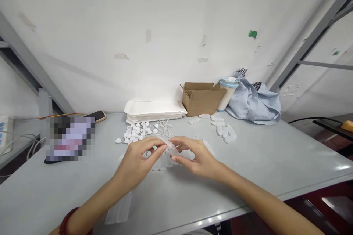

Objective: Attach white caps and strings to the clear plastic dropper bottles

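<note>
Between my hands is a small translucent plastic piece (173, 149), held up over the middle of the grey table (176, 198). The fingertips of my left hand (143, 156) pinch its upper left part. On its right side, my right hand (194, 154) grips it between thumb and fingers. Several clear plastic pieces (163, 163) lie behind and below my hands, partly hidden. A pile of small white caps (135, 132) is just beyond my left hand, with thin white strips (165, 128) beside it.
White flat trays (156, 108), an open cardboard box (202, 101), a lidded cup (227, 93) and a blue cloth bag (253, 102) stand along the wall. Translucent pieces (230, 134) lie back right, longer ones (120, 209) front left. A blurred-out device (71, 139) is left.
</note>
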### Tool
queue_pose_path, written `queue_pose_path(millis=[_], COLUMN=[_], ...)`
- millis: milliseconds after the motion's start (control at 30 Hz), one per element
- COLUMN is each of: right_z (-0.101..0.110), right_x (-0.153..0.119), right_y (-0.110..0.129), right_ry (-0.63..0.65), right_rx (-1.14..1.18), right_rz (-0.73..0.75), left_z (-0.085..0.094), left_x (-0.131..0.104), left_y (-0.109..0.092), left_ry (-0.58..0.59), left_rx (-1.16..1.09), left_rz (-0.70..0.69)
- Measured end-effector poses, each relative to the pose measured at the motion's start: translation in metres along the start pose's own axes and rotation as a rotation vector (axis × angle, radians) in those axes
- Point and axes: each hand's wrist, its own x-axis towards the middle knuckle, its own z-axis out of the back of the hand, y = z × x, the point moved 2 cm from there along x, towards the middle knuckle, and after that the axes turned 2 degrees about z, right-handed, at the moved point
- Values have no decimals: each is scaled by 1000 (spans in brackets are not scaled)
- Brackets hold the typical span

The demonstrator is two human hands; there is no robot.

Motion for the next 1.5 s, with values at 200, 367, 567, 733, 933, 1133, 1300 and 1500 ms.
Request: queue_pose_path(millis=[200, 367, 567, 733, 933, 1133, 1300, 1500], right_z=[0, -1, -1, -6, -8, -9, -11, -11], right_x=[1, 0, 0, -1, -1, 1, 1, -1], right_y=[3, 6, 8, 5, 0, -6, -3, -1], right_ry=[34, 55, 25, -24, -136, -208, -188, -207], right_rx=[29, 59, 171, 229, 296, 441, 538, 547], right_rz=[12, -26, -60, -27, -238, -381, -407, -378], left_z=[0, -1, 3, 4, 4, 0, -5, -10], left_x=[0, 1, 2, 3, -3, -11, -12, -14], left_y=[-4, -7, -6, -5, -3, -17, -20, -19], left_ry=[73, 117, 204, 279, -110, -190, -98, -135], left_rx=[-9, -64, -238, -189, 152, 446, 621, 607], left_rz=[27, 64, 119, 112, -103, -590, -729, -707])
